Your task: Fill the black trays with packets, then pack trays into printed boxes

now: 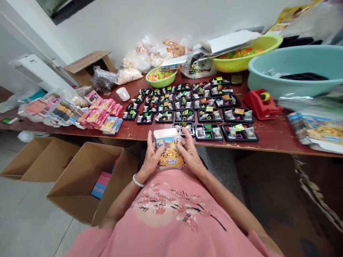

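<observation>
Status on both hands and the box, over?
Left hand, right hand: both gripping printed box. Box: at table's near edge. No visible obstruction; black trays just beyond.

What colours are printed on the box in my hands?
The box shows mostly yellow, with blue higher up, in the head view.

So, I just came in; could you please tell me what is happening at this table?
A person holds a small printed box between the left hand and the right hand, just before the table. Its pale flap stands up at the top. Beyond it, black trays with small items lie in rows. Pink boxes are piled to the left, and an open carton sits below.
</observation>
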{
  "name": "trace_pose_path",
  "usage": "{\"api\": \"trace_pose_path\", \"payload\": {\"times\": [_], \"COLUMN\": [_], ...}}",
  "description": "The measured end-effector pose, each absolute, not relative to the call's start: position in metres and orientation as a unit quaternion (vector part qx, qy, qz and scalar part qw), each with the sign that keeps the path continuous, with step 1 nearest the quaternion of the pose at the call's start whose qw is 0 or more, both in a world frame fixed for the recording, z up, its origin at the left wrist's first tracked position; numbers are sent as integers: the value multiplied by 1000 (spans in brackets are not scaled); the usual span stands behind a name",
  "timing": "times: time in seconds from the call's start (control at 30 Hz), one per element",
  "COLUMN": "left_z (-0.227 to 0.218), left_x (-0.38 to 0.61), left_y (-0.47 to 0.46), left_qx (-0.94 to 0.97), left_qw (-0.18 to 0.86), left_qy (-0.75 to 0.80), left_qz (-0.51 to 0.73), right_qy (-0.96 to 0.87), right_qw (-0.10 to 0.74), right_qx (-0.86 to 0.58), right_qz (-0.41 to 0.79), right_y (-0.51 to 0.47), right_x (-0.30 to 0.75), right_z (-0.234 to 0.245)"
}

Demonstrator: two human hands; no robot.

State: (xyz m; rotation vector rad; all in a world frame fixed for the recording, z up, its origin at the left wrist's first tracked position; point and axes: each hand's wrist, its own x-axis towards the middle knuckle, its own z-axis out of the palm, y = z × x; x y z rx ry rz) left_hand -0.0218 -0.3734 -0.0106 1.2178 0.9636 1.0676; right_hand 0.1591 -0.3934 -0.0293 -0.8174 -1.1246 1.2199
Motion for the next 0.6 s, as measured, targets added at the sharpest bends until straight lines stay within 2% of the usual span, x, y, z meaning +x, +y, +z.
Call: {"api": "trace_pose_path", "payload": {"times": [0.13, 0.37, 0.6], "left_z": [-16, -31, -27], "left_x": [-26, -34, -50], "left_y": [-374, -371, -356], "left_qx": [551, 602, 642], "left_qw": [548, 508, 509], "left_qy": [408, 402, 415], "left_qz": [479, 466, 396], "right_qy": [-464, -510, -513], "right_qw": [598, 569, 555], "right_qx": [-355, -455, -480], "right_qz": [549, 457, 444], "right_y": [-389, -377, -358], "right_x": [160, 168, 175], "right_z": [-34, -42, -39]}}
